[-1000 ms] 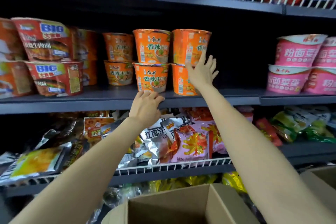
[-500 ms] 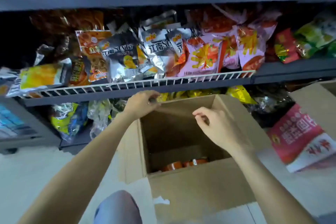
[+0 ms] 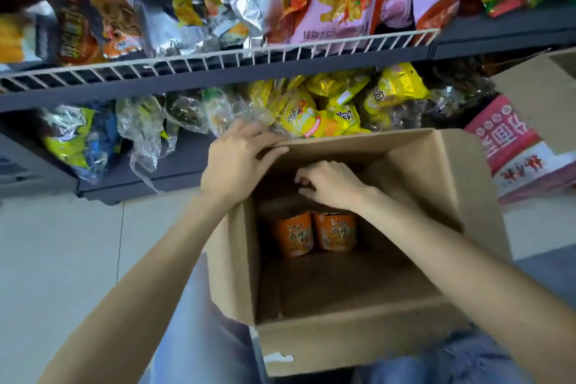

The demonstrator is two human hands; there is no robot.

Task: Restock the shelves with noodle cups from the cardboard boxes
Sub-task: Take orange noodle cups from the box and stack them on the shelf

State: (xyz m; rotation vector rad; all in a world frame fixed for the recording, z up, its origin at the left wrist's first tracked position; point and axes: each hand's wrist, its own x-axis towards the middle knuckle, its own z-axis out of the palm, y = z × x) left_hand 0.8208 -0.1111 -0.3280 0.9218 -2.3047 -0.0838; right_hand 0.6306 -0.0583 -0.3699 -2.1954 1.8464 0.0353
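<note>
The cardboard box [image 3: 343, 340] is standing open on the floor, directly below the snack shelf [image 3: 218, 78]. It is nearly emptied: only two noodle cups [image 3: 314, 232] are showing, upright and touching each other at the far side of the box floor, and bare cardboard is taking up the rest. These two are remaining to be lifted out and shelved; the noodle shelf itself is lying outside the view, so its fill level cannot be judged.

The left hand [image 3: 237, 162] is gripping the far-left corner of the box rim, fingers wrapped over the flap edge. The right hand [image 3: 330, 185] is reaching into the box above the cups, its grip loosely curled and holding nothing.

Each cup is showing an orange printed wrapper, with no dents visible.
</note>
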